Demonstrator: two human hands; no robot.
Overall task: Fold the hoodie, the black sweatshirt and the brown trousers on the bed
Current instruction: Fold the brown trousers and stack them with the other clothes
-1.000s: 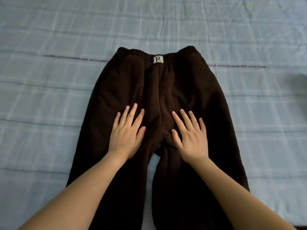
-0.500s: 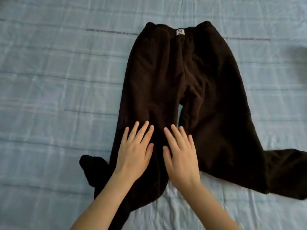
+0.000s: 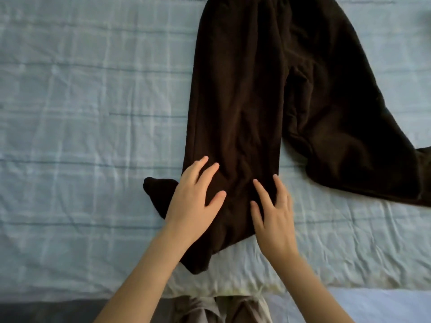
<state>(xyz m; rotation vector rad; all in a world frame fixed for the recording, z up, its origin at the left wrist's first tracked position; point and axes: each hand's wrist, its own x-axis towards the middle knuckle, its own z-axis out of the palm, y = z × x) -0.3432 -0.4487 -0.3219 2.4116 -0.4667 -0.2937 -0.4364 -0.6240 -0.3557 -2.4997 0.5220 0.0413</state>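
The dark brown trousers [image 3: 238,94] lie spread on the pale blue checked bed sheet [image 3: 81,113], waistband at the top edge of the view. One leg runs straight down towards me, its end bent out to the left. The other leg angles off to the right and leaves the frame. My left hand [image 3: 193,203] lies flat, fingers apart, on the left side of the near leg. My right hand [image 3: 274,217] rests flat on that leg's right edge, partly on the sheet. Neither hand grips cloth. No hoodie or black sweatshirt is in view.
The near edge of the bed [image 3: 233,290] crosses the bottom of the view, with my own beige clothing [image 3: 221,308] below it. Bare sheet stretches to the left of the trousers and to the lower right.
Both hands have slid down the trousers from the crotch area to the lower part of the left leg. The view has tilted down, so the waistband label has left the frame.
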